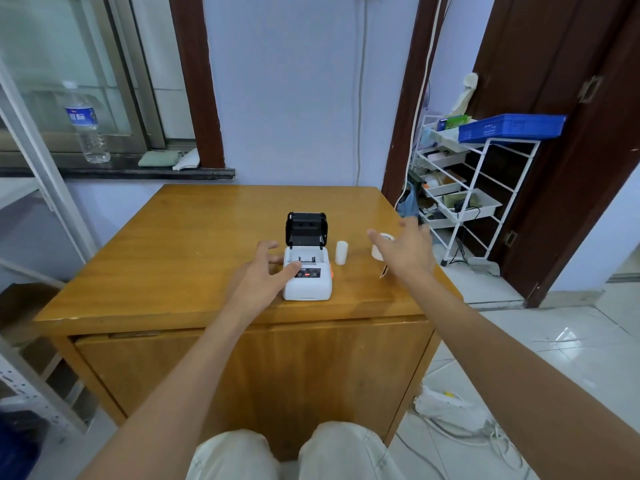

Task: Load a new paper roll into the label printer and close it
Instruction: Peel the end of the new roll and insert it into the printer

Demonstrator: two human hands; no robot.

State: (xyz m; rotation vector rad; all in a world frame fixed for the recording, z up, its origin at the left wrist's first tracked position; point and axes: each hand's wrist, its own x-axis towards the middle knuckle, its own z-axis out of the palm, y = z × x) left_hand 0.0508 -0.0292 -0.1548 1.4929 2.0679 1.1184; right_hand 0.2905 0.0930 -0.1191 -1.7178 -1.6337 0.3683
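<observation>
1. Two hands, both with the grip released: left hand (258,271) touches the printer (307,271); right hand (403,249) hovers over the roll (379,249).
2. The roll lies on the surface (173,271) at the printer's 3 o'clock, beyond a white cylinder (341,252).
3. Steady the printer, pinch the roll's sides, and drop it squarely into the open bay.

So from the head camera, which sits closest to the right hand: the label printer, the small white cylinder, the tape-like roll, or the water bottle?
1. Tape-like roll, directly behind the right hand, partly hidden by it.
2. Small white cylinder, upright, to its left.
3. Label printer, lid open, further left under the left hand.
4. Water bottle, far left on the window ledge.
</observation>
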